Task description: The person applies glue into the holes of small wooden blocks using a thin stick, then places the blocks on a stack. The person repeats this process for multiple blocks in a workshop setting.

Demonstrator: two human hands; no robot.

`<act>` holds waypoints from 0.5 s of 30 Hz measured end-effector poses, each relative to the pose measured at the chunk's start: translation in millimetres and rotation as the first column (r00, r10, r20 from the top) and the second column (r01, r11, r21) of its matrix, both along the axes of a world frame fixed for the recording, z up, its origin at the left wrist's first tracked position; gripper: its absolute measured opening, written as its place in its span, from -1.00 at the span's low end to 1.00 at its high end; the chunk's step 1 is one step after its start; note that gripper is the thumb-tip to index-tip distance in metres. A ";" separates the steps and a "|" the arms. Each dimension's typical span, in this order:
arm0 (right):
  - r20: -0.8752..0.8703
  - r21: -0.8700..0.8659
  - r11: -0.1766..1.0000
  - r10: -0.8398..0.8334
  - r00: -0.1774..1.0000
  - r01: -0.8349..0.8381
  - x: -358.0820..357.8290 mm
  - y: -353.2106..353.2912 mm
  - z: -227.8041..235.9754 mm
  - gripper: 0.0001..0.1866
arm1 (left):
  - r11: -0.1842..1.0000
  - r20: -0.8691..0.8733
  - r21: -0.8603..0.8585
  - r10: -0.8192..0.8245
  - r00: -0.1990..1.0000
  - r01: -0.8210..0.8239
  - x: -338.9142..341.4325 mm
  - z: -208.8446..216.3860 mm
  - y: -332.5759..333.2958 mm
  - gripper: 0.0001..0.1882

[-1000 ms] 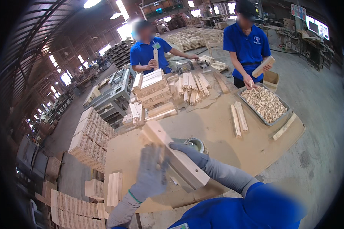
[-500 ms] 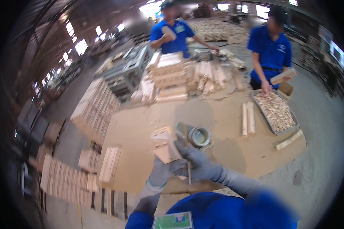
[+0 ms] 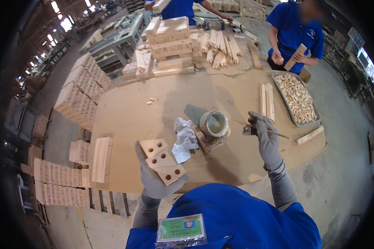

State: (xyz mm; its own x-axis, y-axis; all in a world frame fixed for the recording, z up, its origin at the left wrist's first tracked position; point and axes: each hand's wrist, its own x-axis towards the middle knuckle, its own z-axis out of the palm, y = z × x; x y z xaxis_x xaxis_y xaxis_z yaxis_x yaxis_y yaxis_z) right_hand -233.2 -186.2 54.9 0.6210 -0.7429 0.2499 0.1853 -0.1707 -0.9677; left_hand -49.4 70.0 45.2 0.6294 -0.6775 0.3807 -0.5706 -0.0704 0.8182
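Note:
Gloved in grey, my left hand [image 3: 153, 182] is closed around several pale wooden pieces [image 3: 157, 154], stacked with their ends up; each visible end has two drilled round holes. My right hand [image 3: 265, 139], also gloved, pinches a thin brown stick [image 3: 278, 134] over the right part of the table. A dark lump shows by its fingertips; I cannot tell whether it is glove or part of the stick. Between my hands stands a round pot [image 3: 227, 131] with a pale liquid inside and a crusted outside. Beside it lies crumpled white paper [image 3: 185, 139].
A metal tray [image 3: 286, 103] of wooden dowels sits at the table's right edge, near a co-worker [image 3: 297, 37] holding a wooden piece. Another co-worker [image 3: 176, 9] stands behind stacked wood [image 3: 169, 39]. Loose strips [image 3: 267, 101] and two dowels [image 3: 150, 101] lie on the cardboard-covered table [image 3: 129, 106].
My hands, close together before, have moved apart: the left to the left with the wooden pieces, the right to the right with the stick. The right co-worker's hand has left the tray.

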 end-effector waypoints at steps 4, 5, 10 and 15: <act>-0.178 0.083 0.994 -0.050 0.983 0.066 13.9 -14.8 -8.2 -0.74 | 0.998 0.051 0.048 -0.046 0.998 0.044 20.5 -18.2 3.5 0.18; -0.193 0.089 0.992 -0.070 0.979 0.089 22.0 -12.9 -13.0 -0.78 | 0.995 0.008 0.067 -0.074 0.997 0.074 23.4 -16.7 1.6 0.08; -0.173 -0.221 0.970 -0.137 0.975 0.097 52.7 -19.1 -54.4 -0.87 | 0.993 0.332 0.080 -0.112 0.937 0.090 34.0 -18.2 -13.6 0.16; -0.302 -0.065 0.983 -0.186 0.935 0.174 43.3 -11.1 -50.3 -0.89 | 0.977 0.216 0.132 -0.194 0.957 0.169 50.0 -33.5 -14.8 0.32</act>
